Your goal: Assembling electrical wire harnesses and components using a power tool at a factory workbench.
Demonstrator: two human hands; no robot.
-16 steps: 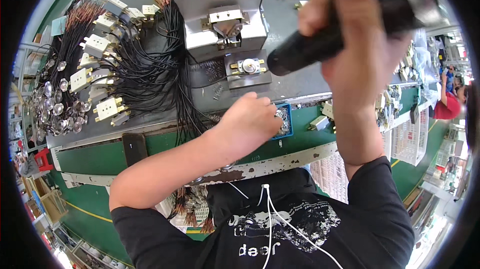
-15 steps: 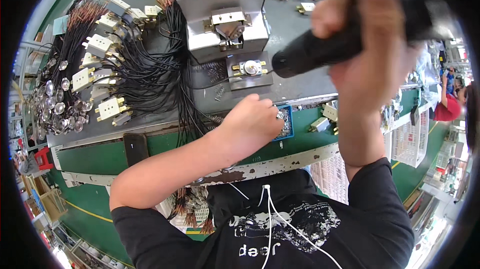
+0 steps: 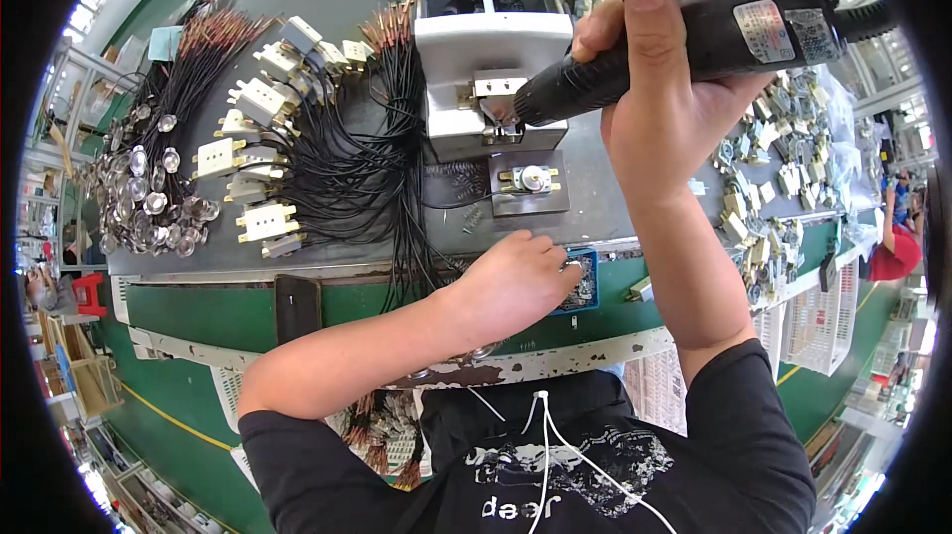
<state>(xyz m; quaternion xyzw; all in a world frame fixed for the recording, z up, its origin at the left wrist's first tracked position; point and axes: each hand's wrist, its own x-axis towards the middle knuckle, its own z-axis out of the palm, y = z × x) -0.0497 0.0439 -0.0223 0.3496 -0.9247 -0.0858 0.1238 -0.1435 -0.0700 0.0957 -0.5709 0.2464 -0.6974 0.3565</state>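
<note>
My right hand [image 3: 659, 108] is wrapped round a black electric screwdriver [image 3: 709, 23]. Its nose meets the front of the grey-white screw feeder [image 3: 496, 88], at the metal outlet. My left hand [image 3: 521, 286] is closed, with a small shiny metal part [image 3: 571, 264] at its fingertips, over the edge of a blue tray [image 3: 595, 281] of small metal pieces. Between the hands and the feeder, a metal fixture block [image 3: 543, 202] carries a round white part [image 3: 534, 178] with brass-coloured tabs. A black wire runs to it from the left.
A bundle of black wires [image 3: 347, 167] with white sockets [image 3: 268, 222] covers the bench's left, beside a pile of round clear-and-metal pieces [image 3: 149, 197]. Loose sockets and grey parts [image 3: 773, 157] lie at right. A coil spring [image 3: 471, 219] rests near the fixture.
My right hand has brought the screwdriver left to the feeder's outlet; before, its nose was beside the fixture block. My left hand stays closed by the blue tray. The whole view has shifted slightly.
</note>
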